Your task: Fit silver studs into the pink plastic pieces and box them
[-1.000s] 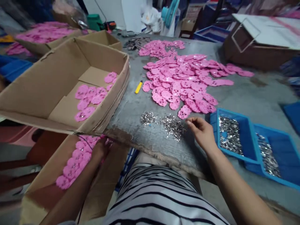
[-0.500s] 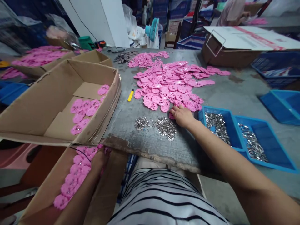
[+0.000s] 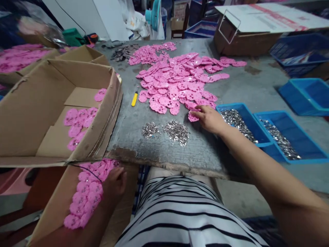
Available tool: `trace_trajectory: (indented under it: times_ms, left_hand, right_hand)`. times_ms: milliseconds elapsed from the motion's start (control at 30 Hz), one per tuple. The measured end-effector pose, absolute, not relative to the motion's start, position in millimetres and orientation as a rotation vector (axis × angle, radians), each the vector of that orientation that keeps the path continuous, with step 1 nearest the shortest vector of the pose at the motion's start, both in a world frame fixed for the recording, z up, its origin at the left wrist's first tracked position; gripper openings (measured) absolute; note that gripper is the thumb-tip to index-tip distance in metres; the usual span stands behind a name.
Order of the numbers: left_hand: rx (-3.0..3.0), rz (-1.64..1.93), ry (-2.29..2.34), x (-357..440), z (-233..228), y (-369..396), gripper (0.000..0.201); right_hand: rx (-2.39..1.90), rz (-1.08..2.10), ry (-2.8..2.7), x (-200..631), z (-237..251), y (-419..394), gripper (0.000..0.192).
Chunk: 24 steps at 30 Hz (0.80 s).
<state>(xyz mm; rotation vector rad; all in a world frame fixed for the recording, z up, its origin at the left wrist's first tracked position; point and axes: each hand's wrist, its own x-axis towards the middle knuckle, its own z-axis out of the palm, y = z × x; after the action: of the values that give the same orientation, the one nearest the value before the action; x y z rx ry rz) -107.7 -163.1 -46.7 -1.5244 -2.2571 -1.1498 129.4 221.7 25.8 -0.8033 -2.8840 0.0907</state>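
Note:
My right hand (image 3: 209,118) reaches across the grey table (image 3: 154,151) and its fingers rest on a pink plastic piece (image 3: 192,117) at the near edge of a big heap of pink pieces (image 3: 177,79). Two small piles of shiny metal bits (image 3: 176,131) lie just left of that hand. My left hand (image 3: 115,181) is down below the table edge, beside a row of pink pieces (image 3: 88,192) lined up in a low cardboard box (image 3: 55,212). It seems to hold nothing.
A large open carton (image 3: 31,113) holding several pink pieces stands at the left. A yellow tool (image 3: 134,98) lies beside it. Blue trays (image 3: 257,130) with metal bits sit at the right, another blue tray (image 3: 305,96) beyond. A cardboard box (image 3: 246,37) stands at the back.
My right hand went from the metal piles up to the heap's near edge and now touches one pink piece there. My left hand shifted slightly right in the low box.

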Motion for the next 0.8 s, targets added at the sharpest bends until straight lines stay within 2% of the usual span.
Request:
trace_trajectory:
  times_ms: [67,133,167,267,333,400,467,600,700,800]
  left_hand:
    - [-1.625,-1.457,-2.355,-81,-28,-142,0.006]
    - [-1.652,-1.885,-2.605,-52,-9,-110,0.018]
    - [-1.591,-2.209,-2.716,-37,0,-93,0.028]
    - [-1.071,-3.246,-2.749,-1,16,-41,0.054]
    - [-0.634,-3.623,-2.597,12,20,-16,0.051]
    - [-0.368,-3.705,-2.561,18,20,-3,0.044]
    - [-0.294,-3.659,-2.612,19,18,0,0.041]
    - [-0.357,-3.52,-2.683,18,14,-1,0.04]
    - [-0.37,-3.475,-2.695,17,13,-1,0.043]
    - [-0.382,-3.489,-2.676,17,11,-1,0.044]
  right_hand:
    - [-0.737,0.196,-2.808,136,29,212,0.039]
    - [-0.602,0.31,-2.746,138,33,189,0.042]
    - [-0.513,0.361,-2.72,138,34,172,0.044]
    - [-0.302,0.472,-2.649,137,30,117,0.044]
    - [-0.243,0.543,-2.604,139,22,92,0.048]
    - [-0.323,0.625,-2.523,145,12,86,0.053]
    - [-0.603,0.666,-2.391,150,2,99,0.051]
    - [-1.117,0.671,-2.332,147,-10,140,0.026]
    - [-1.192,0.591,-2.505,133,-11,153,0.015]
    - [-1.22,0.514,-2.571,126,-9,151,0.013]
